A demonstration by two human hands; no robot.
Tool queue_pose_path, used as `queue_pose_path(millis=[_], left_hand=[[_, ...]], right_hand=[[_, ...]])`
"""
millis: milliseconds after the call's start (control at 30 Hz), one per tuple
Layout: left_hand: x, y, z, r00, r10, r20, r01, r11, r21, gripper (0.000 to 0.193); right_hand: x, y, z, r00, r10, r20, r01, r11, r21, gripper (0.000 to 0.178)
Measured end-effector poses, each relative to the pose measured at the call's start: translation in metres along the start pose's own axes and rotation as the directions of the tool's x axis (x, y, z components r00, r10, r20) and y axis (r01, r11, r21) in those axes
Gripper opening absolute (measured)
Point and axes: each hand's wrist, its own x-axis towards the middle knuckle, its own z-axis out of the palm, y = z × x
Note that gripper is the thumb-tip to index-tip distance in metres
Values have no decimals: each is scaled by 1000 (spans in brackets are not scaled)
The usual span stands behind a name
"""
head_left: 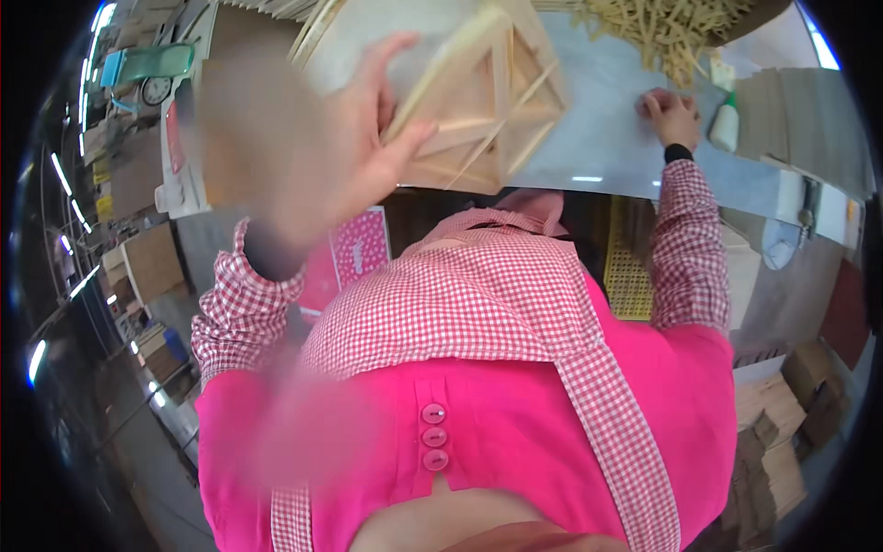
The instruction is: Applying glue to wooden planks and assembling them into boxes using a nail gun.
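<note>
My left hand (372,147) grips the left edge of a pale wooden frame (501,115), its thumb on the near side and a finger stretched along the far side. The frame is tilted up off the table, many-sided, with thin wooden strips crossing inside it. My right hand (674,118) rests on the grey-white tabletop (598,138) with its fingers curled together; whatever they hold, if anything, is hidden. Beyond it lies a heap of thin wooden strips (662,32). A white glue bottle with a green cap (726,127) lies just right of that hand.
Stacked brown boards (800,124) stand at the table's right. Left of the table are a small round clock (156,89) and a green chair-like object (166,62). A yellow perforated crate (628,267) shows below the table edge. Blurred smears cover part of the left side.
</note>
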Motion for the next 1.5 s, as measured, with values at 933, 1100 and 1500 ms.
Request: queue_pose_path(millis=[933, 1100, 1500], left_hand=[[57, -66, -14, 971, -201, -127, 102, 836, -539, 63], [57, -25, 11, 996, 15, -88, -31, 982, -185, 64], [-5, 28, 27, 823, 478, 307, 414, -134, -900, 60]], right_hand=[[-160, -134, -28, 978, -53, 201, -181, 255, 950, 26], [-167, -136, -110, 962, 251, -103, 72, 131, 989, 38], [-164, -214, -252, 629, -18, -777, 715, 406, 569, 25]])
